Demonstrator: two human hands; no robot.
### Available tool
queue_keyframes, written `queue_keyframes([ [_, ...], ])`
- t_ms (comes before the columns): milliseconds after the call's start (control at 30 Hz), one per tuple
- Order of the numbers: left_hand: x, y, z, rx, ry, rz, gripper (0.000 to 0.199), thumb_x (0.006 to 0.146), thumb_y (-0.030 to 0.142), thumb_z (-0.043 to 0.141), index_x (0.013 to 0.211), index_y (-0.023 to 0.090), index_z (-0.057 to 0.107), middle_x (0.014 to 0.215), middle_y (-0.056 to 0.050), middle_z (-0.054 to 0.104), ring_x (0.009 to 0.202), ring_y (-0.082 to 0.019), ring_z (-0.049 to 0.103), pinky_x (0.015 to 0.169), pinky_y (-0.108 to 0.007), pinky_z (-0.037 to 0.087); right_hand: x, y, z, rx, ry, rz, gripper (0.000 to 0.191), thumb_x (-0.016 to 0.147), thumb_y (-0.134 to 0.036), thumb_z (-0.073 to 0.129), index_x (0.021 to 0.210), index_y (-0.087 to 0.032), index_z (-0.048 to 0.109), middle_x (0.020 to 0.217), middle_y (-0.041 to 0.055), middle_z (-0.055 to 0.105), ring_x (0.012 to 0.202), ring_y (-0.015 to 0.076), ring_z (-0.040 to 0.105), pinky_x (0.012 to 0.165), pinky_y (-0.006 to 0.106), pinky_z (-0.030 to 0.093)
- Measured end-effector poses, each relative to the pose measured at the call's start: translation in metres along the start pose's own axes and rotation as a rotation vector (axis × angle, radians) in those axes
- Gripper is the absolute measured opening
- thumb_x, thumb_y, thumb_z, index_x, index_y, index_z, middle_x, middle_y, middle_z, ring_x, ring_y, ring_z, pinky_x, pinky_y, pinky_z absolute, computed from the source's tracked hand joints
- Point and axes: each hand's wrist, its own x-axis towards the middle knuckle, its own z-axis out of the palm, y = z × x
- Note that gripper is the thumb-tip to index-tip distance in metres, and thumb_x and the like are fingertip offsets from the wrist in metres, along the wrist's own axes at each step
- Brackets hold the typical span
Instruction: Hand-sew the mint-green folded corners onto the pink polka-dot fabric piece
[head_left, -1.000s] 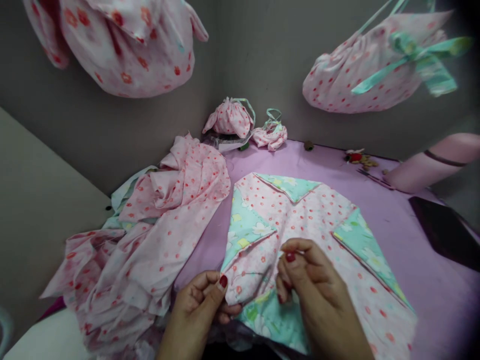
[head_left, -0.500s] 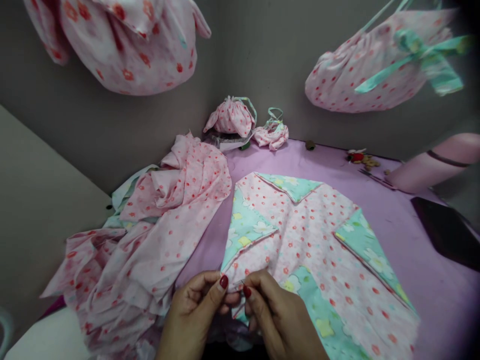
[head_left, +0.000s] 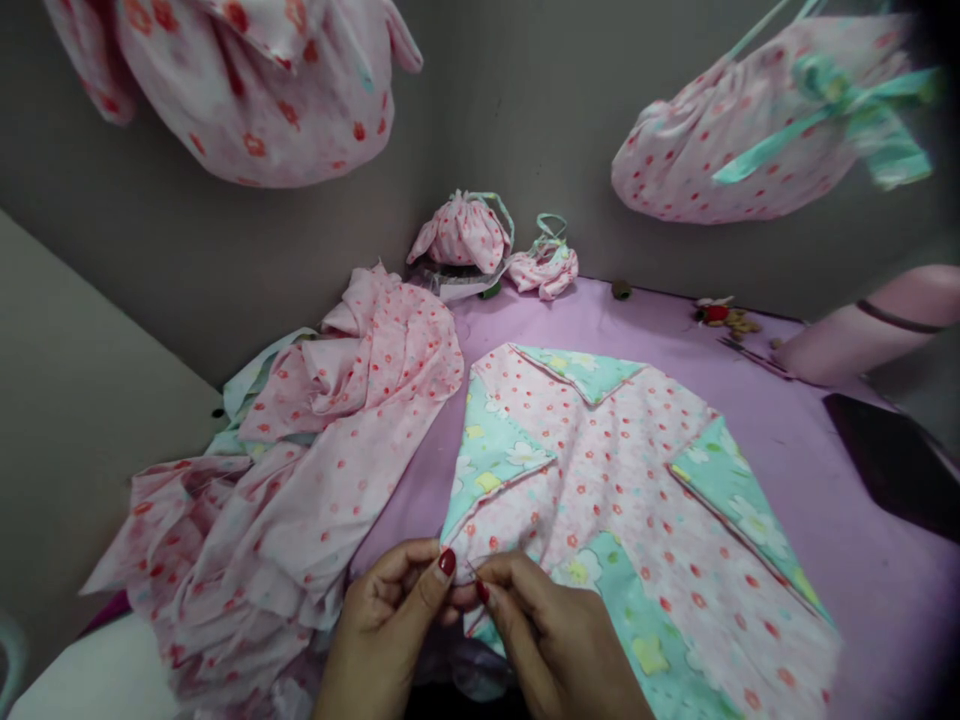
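Observation:
A pink floral cloth (head_left: 600,460) with mint-green flowered corner flaps lies spread on the table. At its near left edge my left hand (head_left: 405,610) pinches the fabric between thumb and fingers. Close beside it, my right hand (head_left: 540,620) is closed in a pinch on a thin sewing needle (head_left: 471,568), of which only a short length shows at the fingertips. The needle's point is at or near the cloth edge; whether it has gone through I cannot tell. Any thread is too fine to make out.
Crumpled pink floral fabric (head_left: 345,430) is heaped at the left. Small drawstring pouches (head_left: 463,235) stand at the back. A pink bottle (head_left: 862,330), scissors (head_left: 754,358) and a black phone-like slab (head_left: 892,460) lie right. Two larger cloth bags hang above, one with a green bow (head_left: 847,115).
My right hand has shifted slightly left, bringing its fingertips nearer to my left thumb. My left hand and the cloth have hardly moved.

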Motion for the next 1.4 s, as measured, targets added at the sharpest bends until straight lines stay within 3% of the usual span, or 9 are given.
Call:
queue_keyframes([
  [767,-0.001,0.0,-0.002,0.101,-0.016,0.038,0.009,0.07,0.028,0.068,0.069,0.02,0.069,0.064,0.001,0.069,0.063,-0.013,0.06,0.06,-0.018,0.045,0.004,-0.004,0.0,-0.088,0.0,0.03,0.021,0.086,-0.021,0.035,0.083,-0.018,0.056,0.062,0.0006,0.061,0.048,0.0123,0.056,0.047,0.02,0.038],
  [1133,-0.003,0.004,0.002,-0.098,-0.031,-0.097,0.01,0.063,0.026,0.074,0.068,0.019,0.069,0.06,0.002,0.067,0.053,-0.008,0.056,0.053,-0.015,0.045,0.0,0.004,0.017,0.167,0.133,0.002,0.019,0.088,-0.023,0.036,0.087,-0.019,0.055,0.068,0.0007,0.063,0.057,0.0115,0.06,0.053,0.018,0.042],
  [1400,-0.004,0.008,0.009,-0.158,0.002,-0.188,0.018,0.054,0.028,0.079,0.066,0.018,0.07,0.062,0.002,0.067,0.054,-0.009,0.056,0.055,-0.016,0.045,0.0,0.0,0.019,0.096,0.187,0.036,0.018,0.088,-0.023,0.033,0.086,-0.02,0.051,0.065,-0.0006,0.062,0.054,0.0112,0.06,0.043,0.017,0.036],
])
